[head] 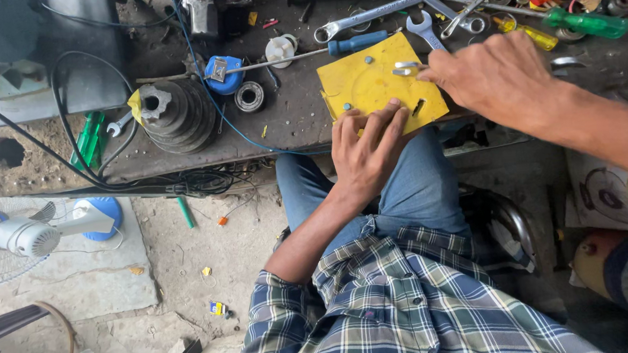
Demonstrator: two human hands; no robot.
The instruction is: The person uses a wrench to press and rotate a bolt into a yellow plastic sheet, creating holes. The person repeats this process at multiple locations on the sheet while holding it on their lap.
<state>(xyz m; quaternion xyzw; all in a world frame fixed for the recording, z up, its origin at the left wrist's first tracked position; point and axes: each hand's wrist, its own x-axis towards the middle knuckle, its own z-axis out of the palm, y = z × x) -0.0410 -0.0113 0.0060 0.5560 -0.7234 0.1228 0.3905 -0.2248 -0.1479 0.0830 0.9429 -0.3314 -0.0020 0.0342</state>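
— Yellow plate [366, 83] lies at the bench [287, 122] edge, over the knee?
— Yes. Left hand [364, 154] presses flat on it, fingers straight, grasping nothing. Right hand [500, 76] reaches over, fingertips pinching a small metal clip [406, 66].
— Which step?
— Fitting the clip, I think. It needs a still plate.

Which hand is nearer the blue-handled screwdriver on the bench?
Right. The right hand pinches a small metal piece at the yellow plate's top edge, just below the blue-handled screwdriver. The left hand presses the plate's near edge, farther away.
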